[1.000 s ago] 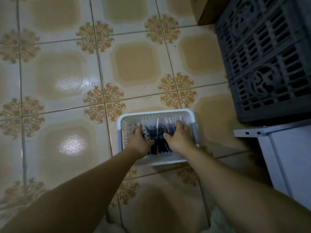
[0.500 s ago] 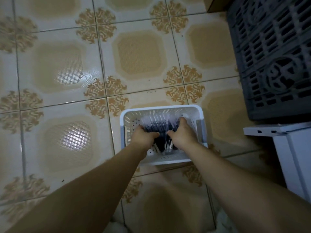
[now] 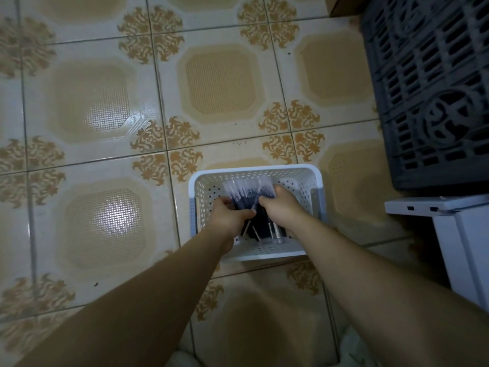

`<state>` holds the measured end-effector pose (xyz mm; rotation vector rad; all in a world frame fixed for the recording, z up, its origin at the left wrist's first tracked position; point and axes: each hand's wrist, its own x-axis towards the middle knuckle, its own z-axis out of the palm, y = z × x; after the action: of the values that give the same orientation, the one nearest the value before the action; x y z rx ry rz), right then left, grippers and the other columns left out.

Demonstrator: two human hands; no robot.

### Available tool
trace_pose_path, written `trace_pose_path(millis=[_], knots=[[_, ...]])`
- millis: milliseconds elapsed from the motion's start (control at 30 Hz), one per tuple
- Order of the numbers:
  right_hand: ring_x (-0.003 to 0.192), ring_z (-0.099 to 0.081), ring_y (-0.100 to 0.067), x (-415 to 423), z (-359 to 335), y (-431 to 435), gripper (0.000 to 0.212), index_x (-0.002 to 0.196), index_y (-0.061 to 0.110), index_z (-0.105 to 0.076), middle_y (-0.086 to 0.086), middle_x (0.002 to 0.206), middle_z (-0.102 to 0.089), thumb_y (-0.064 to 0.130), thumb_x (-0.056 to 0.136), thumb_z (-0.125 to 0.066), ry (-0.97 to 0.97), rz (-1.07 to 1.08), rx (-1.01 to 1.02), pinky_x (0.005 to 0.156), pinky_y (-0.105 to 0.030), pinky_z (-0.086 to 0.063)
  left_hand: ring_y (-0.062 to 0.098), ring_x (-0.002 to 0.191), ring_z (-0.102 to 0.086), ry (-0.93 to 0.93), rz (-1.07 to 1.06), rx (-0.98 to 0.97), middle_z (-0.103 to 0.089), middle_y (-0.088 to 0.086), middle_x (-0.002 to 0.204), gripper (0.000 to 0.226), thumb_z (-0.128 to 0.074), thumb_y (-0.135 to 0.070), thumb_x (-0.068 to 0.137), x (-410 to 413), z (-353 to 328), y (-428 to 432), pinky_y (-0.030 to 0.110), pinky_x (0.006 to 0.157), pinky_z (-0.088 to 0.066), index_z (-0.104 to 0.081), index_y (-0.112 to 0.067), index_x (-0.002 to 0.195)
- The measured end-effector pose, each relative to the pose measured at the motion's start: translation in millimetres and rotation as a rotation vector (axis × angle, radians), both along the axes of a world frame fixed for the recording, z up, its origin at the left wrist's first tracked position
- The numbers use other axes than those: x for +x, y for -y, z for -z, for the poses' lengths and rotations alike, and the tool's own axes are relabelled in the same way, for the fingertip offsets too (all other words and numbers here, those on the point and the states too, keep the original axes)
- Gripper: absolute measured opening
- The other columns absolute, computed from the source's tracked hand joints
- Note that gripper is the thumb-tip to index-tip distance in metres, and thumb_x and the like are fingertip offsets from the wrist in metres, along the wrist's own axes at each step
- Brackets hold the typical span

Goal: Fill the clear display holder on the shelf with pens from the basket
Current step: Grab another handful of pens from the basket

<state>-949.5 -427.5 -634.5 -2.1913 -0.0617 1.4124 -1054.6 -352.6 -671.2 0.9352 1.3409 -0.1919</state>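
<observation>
Patterned tile floor (image 3: 105,107) lies under the white perforated basket (image 3: 304,178). A dark grey lattice crate (image 3: 428,88) stands beyond the basket to its right, with a white furniture unit (image 3: 465,234) directly right. Inside the basket, the left hand (image 3: 227,217) and right hand (image 3: 284,210) curl round a bundle of pens (image 3: 247,196).

No text, label, brand or number is legible on the basket (image 3: 254,169) or the pens (image 3: 246,193).
</observation>
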Motion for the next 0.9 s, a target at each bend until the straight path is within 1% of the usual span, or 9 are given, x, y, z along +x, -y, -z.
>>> trace_pose_path(millis=[100, 167, 233, 267, 400, 500, 600, 733, 900], knots=[[0.113, -0.055, -0.025, 0.7, 0.1, 1.9, 0.045, 0.139, 0.013, -0.045, -0.007, 0.133, -0.055, 0.026, 0.096, -0.052, -0.013, 0.014, 0.003, 0.096, -0.038, -0.047, 0.030, 0.102, -0.062, -0.013, -0.009, 0.006, -0.056, 0.009, 0.114, 0.069, -0.081, -0.005, 0.071, -1.5, -0.9, 0.6, 0.045, 0.085, -0.055, -0.037, -0.010, 0.124], [0.113, -0.056, -0.026, -0.7, 0.8, 0.5, 0.043, 0.137, 0.011, -0.048, -0.007, 0.131, -0.057, 0.023, 0.096, -0.053, -0.050, 0.039, 0.024, 0.099, -0.040, -0.047, 0.030, 0.095, -0.065, -0.026, 0.001, -0.003, -0.062, 0.012, 0.113, 0.069, -0.083, -0.009, 0.066, -2.8, -1.7, -0.9, 0.041, 0.069, -0.058, -0.042, -0.009, 0.122], [0.107, -0.058, -0.025, -2.1, -1.1, -2.6, 0.034, 0.130, 0.012, -0.053, -0.006, 0.120, -0.061, 0.018, 0.097, -0.052, -0.073, 0.048, 0.056, 0.095, -0.038, -0.048, 0.030, 0.090, -0.067, -0.006, 0.011, -0.013, -0.065, 0.013, 0.108, 0.059, -0.079, -0.008, 0.072, -3.1, -4.6, -2.3, 0.032, 0.053, -0.053, -0.048, -0.008, 0.121], [0.105, -0.058, -0.024, -2.8, -1.7, -4.0, 0.031, 0.128, 0.013, -0.055, -0.006, 0.117, -0.061, 0.017, 0.097, -0.051, -0.074, 0.043, 0.064, 0.093, -0.038, -0.049, 0.030, 0.089, -0.067, 0.021, 0.013, -0.022, -0.067, 0.014, 0.107, 0.053, -0.077, -0.005, 0.075, -3.3, -4.1, -2.7, 0.029, 0.050, -0.051, -0.051, -0.006, 0.122], [0.107, -0.059, -0.025, -4.3, -3.1, -4.6, 0.033, 0.129, 0.016, -0.055, -0.007, 0.119, -0.062, 0.017, 0.096, -0.053, -0.038, 0.019, 0.088, 0.098, -0.042, -0.048, 0.029, 0.091, -0.069, 0.133, -0.052, -0.041, -0.069, 0.018, 0.106, 0.043, -0.065, 0.011, 0.078, -4.1, -7.4, -0.3, 0.032, 0.063, -0.056, -0.058, -0.004, 0.118], [0.107, -0.058, -0.025, -3.4, -4.3, -1.5, 0.036, 0.132, 0.015, -0.052, -0.006, 0.120, -0.060, 0.018, 0.096, -0.054, -0.012, -0.013, 0.072, 0.099, -0.042, -0.047, 0.024, 0.087, -0.070, 0.185, -0.043, -0.010, -0.071, 0.015, 0.102, 0.039, -0.060, 0.016, 0.079, -3.8, -10.4, 1.2, 0.026, 0.061, -0.057, -0.063, -0.002, 0.114], [0.107, -0.055, -0.022, -2.9, -6.0, 1.5, 0.037, 0.133, 0.013, -0.050, -0.005, 0.121, -0.058, 0.018, 0.096, -0.055, -0.018, -0.007, 0.071, 0.094, -0.035, -0.045, 0.018, 0.083, -0.069, 0.171, -0.014, 0.029, -0.071, 0.009, 0.097, 0.039, -0.059, 0.015, 0.080, -2.8, -13.4, 0.9, 0.021, 0.057, -0.054, -0.064, -0.005, 0.113], [0.099, -0.059, -0.020, -3.2, -8.1, 1.4, 0.019, 0.113, 0.020, -0.057, -0.004, 0.112, -0.063, 0.014, 0.096, -0.055, -0.056, 0.060, 0.114, 0.084, -0.031, -0.045, 0.025, 0.091, -0.069, 0.144, -0.004, 0.053, -0.071, 0.010, 0.101, 0.040, -0.062, 0.010, 0.078, -2.5, -14.9, -1.9, 0.032, 0.071, -0.056, -0.065, -0.009, 0.113], [0.097, -0.059, -0.018, -3.5, -9.6, 0.4, 0.023, 0.111, 0.021, -0.055, 0.001, 0.104, -0.062, 0.008, 0.092, -0.059, -0.042, 0.101, 0.150, 0.088, -0.033, -0.048, 0.022, 0.085, -0.070, 0.167, 0.011, 0.057, -0.073, 0.008, 0.092, 0.030, -0.062, 0.011, 0.079, -6.4, -23.1, -2.5, 0.025, 0.064, -0.054, -0.069, -0.010, 0.098]])
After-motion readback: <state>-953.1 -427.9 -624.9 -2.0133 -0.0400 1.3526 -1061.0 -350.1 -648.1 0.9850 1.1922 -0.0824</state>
